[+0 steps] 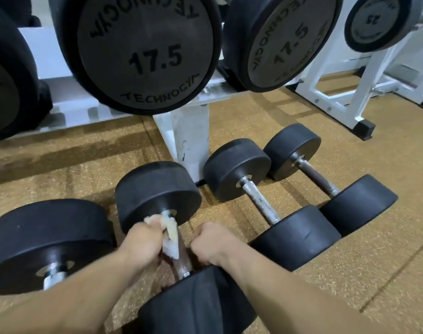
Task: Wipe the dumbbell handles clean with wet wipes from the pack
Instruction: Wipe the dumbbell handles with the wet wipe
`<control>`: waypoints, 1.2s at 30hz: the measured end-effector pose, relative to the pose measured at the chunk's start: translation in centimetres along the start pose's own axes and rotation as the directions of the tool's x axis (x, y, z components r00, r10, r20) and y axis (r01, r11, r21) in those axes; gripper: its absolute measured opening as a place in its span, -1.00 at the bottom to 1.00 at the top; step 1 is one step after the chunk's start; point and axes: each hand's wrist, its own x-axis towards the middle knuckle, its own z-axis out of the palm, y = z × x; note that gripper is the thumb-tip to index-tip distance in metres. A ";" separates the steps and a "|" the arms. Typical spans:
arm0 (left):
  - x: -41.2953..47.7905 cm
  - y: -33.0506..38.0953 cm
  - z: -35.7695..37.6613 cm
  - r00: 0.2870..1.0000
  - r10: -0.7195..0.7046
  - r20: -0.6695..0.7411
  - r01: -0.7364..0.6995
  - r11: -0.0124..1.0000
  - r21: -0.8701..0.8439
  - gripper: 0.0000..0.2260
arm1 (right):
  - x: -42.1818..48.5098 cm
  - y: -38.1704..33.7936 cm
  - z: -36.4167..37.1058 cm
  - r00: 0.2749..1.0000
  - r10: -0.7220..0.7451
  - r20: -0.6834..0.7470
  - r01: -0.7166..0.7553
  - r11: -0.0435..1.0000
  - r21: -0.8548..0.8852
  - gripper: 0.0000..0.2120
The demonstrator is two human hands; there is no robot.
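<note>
Several black dumbbells lie on the tan floor. My left hand is shut on a crumpled, yellowed wet wipe pressed against the far end of the handle of the nearest dumbbell. My right hand is a closed fist just right of that handle, beside the near weight head; what it grips is hidden. To the right lie a dumbbell with a bright steel handle and one with a rusty brown handle. At the left lies a larger dumbbell. The wipe pack is out of view.
A white rack stands right behind the floor dumbbells, holding big 17.5 dumbbells overhead. Its leg comes down between the floor dumbbells. A second white frame with black feet stands at the right. Tan rubber flooring stretches to the right.
</note>
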 end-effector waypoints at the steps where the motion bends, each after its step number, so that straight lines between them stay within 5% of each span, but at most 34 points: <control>1: 0.4 0.9 0.1 0.999 -0.030 -0.039 0.028 0.998 -0.055 -0.66 | 0.2 0.2 0.1 1.000 -0.009 -0.015 0.009 1.000 0.010 -0.47; 7: 0.0 0.4 1.5 0.973 -0.142 -0.182 0.081 0.949 -0.305 -0.71 | 0.6 1.1 0.6 0.996 -0.062 -0.070 0.065 0.997 0.047 -0.68; 9: -0.2 -0.1 1.4 0.966 -0.073 -0.250 0.016 0.975 -0.224 -0.58 | 0.9 1.2 0.6 0.995 -0.071 -0.070 0.074 0.997 0.034 -0.68; 14: -1.2 -0.6 1.5 0.951 0.148 -0.272 -0.194 0.970 -0.149 -0.86 | 0.9 1.1 0.6 0.996 -0.082 -0.033 0.083 0.995 0.049 -0.74; 15: -1.4 -0.8 1.4 0.944 0.223 -0.243 -0.244 0.968 -0.062 -0.96 | 1.0 1.1 0.5 0.996 -0.082 -0.031 0.084 0.995 0.048 -0.76; 18: -2.4 -1.8 1.2 0.922 0.386 -0.042 -0.371 0.908 0.196 -0.80 | 1.1 1.2 0.3 0.998 -0.064 -0.027 0.065 0.997 0.040 -0.82; 21: -3.7 -3.3 0.3 0.897 0.368 0.243 -0.398 0.914 0.084 -0.71 | 0.8 1.1 0.1 0.999 -0.035 0.011 0.035 0.999 -0.009 -0.79; 23: -3.6 -3.5 -0.6 0.900 0.326 0.289 -0.362 0.929 0.080 -0.72 | 0.5 0.7 0.1 0.999 -0.021 0.046 0.024 0.998 -0.062 -0.74; 28: -1.1 -1.7 -1.3 0.985 0.142 -0.101 -0.159 0.969 -0.191 -0.87 | 0.4 0.1 0.5 0.996 -0.036 0.081 0.040 0.998 -0.040 -0.75; 31: -1.7 -1.5 -0.2 0.998 0.062 0.029 -0.050 0.947 -0.316 -0.90 | 0.0 0.2 0.2 0.996 -0.063 0.059 0.062 0.998 0.013 -0.62; 34: -2.6 -2.0 -0.9 0.958 0.067 0.280 -0.020 0.986 -0.166 -0.93 | -0.7 0.3 -0.4 0.996 -0.088 0.032 0.084 0.990 0.112 -0.47; 36: -2.4 -2.5 -2.0 0.959 0.033 0.282 -0.003 0.994 -0.106 -0.89 | -0.8 0.2 -0.4 0.991 -0.102 0.081 0.092 0.989 0.114 -0.55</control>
